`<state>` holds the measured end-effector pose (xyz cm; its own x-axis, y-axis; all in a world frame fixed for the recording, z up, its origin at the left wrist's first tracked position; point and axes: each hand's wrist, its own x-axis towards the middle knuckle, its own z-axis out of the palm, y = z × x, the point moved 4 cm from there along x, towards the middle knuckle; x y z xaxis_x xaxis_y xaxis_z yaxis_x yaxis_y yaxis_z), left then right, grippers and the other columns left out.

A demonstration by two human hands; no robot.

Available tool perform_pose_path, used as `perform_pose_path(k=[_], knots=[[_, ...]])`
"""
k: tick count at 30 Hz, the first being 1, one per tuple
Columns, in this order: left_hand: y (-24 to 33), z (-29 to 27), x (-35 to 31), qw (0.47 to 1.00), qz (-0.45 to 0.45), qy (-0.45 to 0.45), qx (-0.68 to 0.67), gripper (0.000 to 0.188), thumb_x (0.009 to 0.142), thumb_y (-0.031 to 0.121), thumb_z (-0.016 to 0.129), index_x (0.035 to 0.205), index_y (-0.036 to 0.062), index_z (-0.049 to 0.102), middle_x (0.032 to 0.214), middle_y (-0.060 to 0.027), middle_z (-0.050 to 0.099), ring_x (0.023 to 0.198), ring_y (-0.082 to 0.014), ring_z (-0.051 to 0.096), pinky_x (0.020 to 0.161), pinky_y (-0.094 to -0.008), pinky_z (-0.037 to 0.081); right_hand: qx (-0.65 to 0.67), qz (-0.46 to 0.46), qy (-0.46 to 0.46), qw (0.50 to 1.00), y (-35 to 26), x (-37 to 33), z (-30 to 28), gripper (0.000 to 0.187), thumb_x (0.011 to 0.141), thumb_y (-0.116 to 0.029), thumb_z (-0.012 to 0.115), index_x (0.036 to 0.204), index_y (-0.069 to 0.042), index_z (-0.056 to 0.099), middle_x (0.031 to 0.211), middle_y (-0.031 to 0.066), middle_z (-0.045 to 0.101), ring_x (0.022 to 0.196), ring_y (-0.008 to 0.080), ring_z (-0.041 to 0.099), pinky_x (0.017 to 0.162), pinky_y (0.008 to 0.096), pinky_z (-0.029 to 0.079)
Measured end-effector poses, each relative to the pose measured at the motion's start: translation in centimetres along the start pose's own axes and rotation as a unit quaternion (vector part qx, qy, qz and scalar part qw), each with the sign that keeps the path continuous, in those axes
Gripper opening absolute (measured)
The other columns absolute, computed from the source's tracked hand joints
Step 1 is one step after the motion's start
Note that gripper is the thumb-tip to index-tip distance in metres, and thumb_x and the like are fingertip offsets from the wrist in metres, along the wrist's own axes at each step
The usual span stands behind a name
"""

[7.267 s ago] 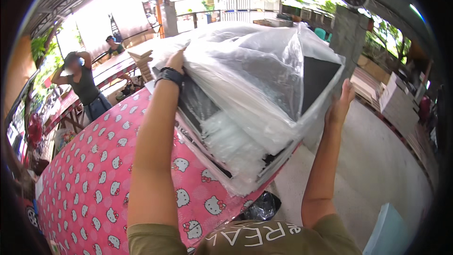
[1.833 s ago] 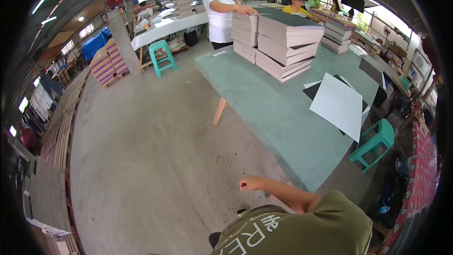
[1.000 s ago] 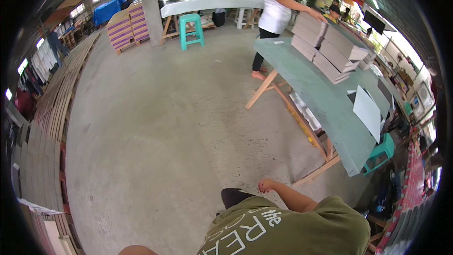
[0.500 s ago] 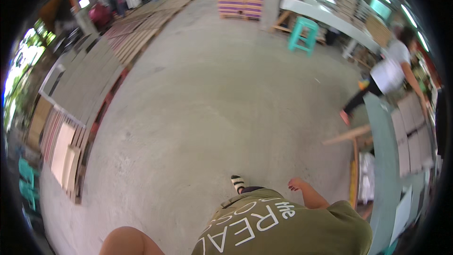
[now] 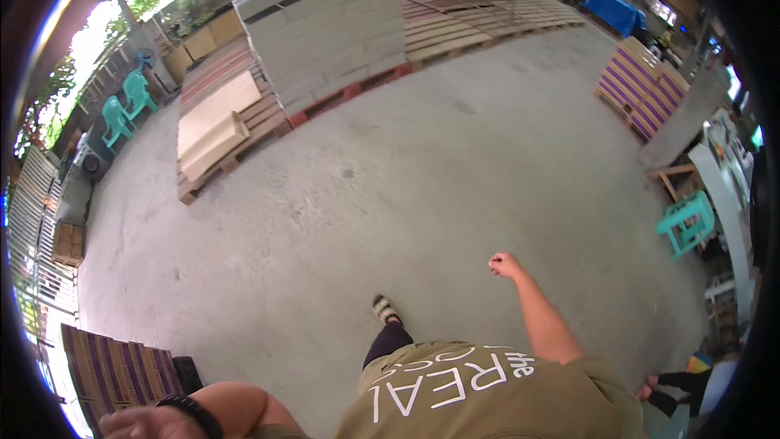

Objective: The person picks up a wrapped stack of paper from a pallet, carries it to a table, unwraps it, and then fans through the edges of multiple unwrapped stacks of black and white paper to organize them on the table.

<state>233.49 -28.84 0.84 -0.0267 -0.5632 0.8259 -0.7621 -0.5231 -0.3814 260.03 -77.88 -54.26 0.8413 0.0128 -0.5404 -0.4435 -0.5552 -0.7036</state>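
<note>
My right hand (image 5: 505, 265) hangs over the concrete floor (image 5: 390, 195), out in front of my olive shirt (image 5: 487, 398). Its fingers are curled in loosely, and nothing shows between them. At the lower left edge is my left hand (image 5: 150, 423), with a black band (image 5: 191, 411) around its wrist. The picture's edge cuts part of it off; the fingers that show look stretched out, holding nothing. Nearest to it in the picture is a stack of brown and purple-striped cartons (image 5: 122, 374). One sandalled foot (image 5: 386, 309) is forward on the floor.
A wooden pallet (image 5: 219, 162) carries flat board. Beside it rises a large grey stack (image 5: 333, 49). Green chairs (image 5: 118, 120) stand far left. At right are striped cartons (image 5: 642, 85), a pillar (image 5: 686, 118), a green stool (image 5: 689, 222) and a co-worker's legs (image 5: 682, 386).
My view has swung left, bringing the pallets nearer the middle and the co-worker to the lower right. My left hand has come into view. The right arm reaches further forward.
</note>
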Motion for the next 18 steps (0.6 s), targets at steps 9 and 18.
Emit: perform_pose_path(k=[9, 18], knots=[[-27.5, 21.4, -21.3, 0.724, -0.663, 0.174, -0.081, 0.012, 0.08, 0.002, 0.056, 0.07, 0.0011, 0.05, 0.065, -0.0024, 0.046, 0.059, -0.0082, 0.043, 0.053, -0.0226, 0.035, 0.061, 0.103, -0.061, 0.991, -4.3, 9.5, 8.4, 0.019, 0.078, -0.019, 0.067, 0.077, 0.0, 0.062, 0.068, 0.009, 0.063, 0.057, 0.0157, 0.059, 0.05, 0.0288, 0.048], [-45.9, 41.7, -30.7, 0.738, -0.64, -0.183, -0.113, 0.035, 0.076, 0.022, 0.069, 0.104, 0.0051, 0.059, 0.1, -0.0129, 0.06, 0.089, -0.0262, 0.059, 0.074, -0.0356, 0.048, -0.2, -0.06, -0.09, 0.974, 1.3, 19.9, 3.4, 0.022, 0.078, -0.022, 0.057, 0.073, -0.002, 0.066, 0.066, 0.0091, 0.061, 0.057, 0.0176, 0.056, 0.05, 0.0374, 0.044]])
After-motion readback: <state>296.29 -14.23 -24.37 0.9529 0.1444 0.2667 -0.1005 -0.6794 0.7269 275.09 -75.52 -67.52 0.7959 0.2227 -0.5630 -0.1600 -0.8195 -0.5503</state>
